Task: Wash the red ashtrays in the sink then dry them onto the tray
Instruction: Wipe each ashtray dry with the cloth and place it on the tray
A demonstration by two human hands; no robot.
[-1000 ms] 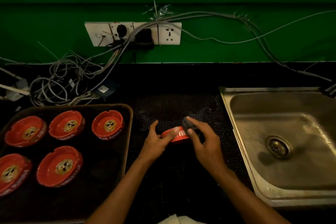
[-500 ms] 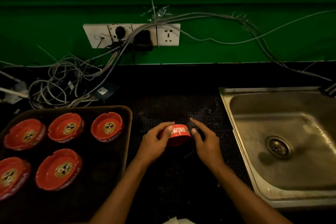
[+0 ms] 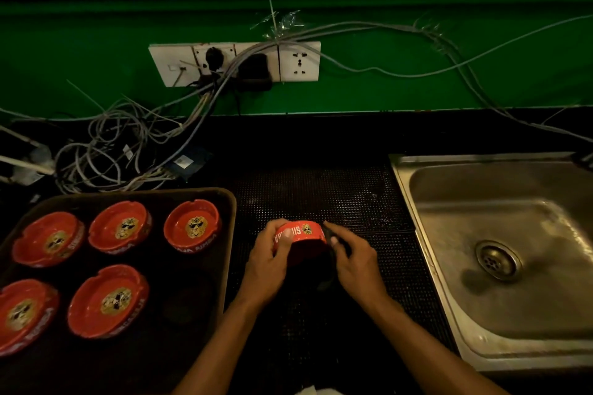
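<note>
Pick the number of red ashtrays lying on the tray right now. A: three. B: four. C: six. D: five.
D: five ashtrays lie on the tray, three in the far row and two nearer; a sixth ashtray is held over the mat by the left hand and right hand.

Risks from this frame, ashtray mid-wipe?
1. The left hand and right hand hold the red ashtray tilted above the black mat; if wet, it may slip.
2. Only one free spot shows on the tray, near five ashtrays; placing may knock one.
3. Loose cables beside the tray invite drips.
</note>
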